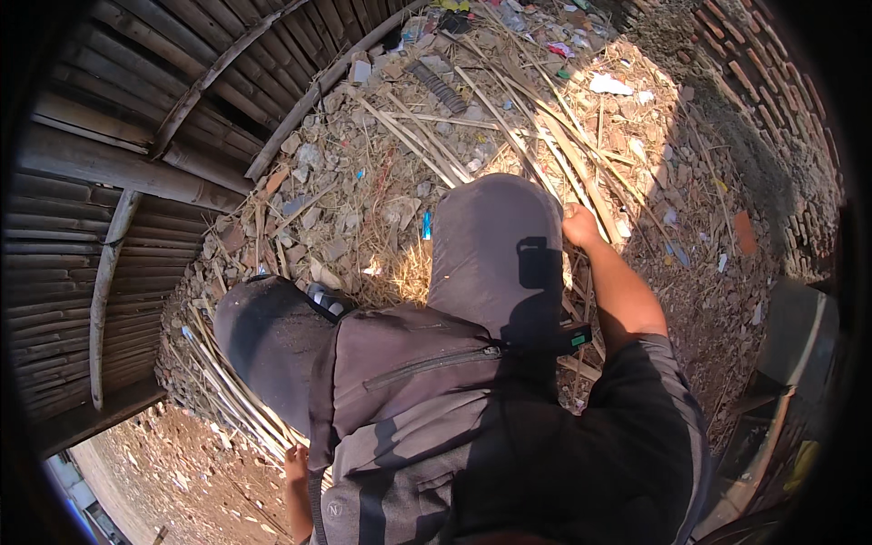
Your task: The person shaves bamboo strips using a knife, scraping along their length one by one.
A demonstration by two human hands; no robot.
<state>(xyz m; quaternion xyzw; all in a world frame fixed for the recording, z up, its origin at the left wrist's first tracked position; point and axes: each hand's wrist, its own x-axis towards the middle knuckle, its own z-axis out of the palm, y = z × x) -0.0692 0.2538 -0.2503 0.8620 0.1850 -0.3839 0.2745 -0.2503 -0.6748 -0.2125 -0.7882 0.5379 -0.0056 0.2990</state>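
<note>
Thin, pale strips (238, 392), long and loosely bundled, slant across the ground just right of a bamboo wall (54, 309), gripped in the fingers of a crouching person's left hand (296, 463). Farther from the wall, the right hand (581, 225) reaches forward beside more sticks (586, 182), fingers curled, grip unclear, amid sunlit rubble (336, 191).

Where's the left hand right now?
In the head view, the left hand is at the lower left, at the lower end of the pale strips that run up beside the left knee.
</note>
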